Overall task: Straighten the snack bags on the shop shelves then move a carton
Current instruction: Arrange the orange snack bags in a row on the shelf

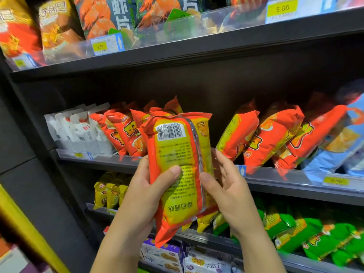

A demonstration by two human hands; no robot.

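While both hands hold it up before the middle shelf [285, 186], the orange-and-yellow snack bag [177, 170] stands upright, its printed back and barcode toward the camera. Left hand [145, 186] grips its left edge, thumb pressed on the face. Right hand [226, 186] pinches the right edge, thumb on the face. Matching orange bags [275, 138] lean on the shelf behind.

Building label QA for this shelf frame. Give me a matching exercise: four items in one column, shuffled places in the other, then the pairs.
Items
1. orange bag with barcode
2. white packs
3. green bags
4. blue bag

Places
A. lower shelf, right side
B. middle shelf, far left
C. gripped by left hand and right hand
D. middle shelf, far right

Pairs: 1-C, 2-B, 3-A, 4-D
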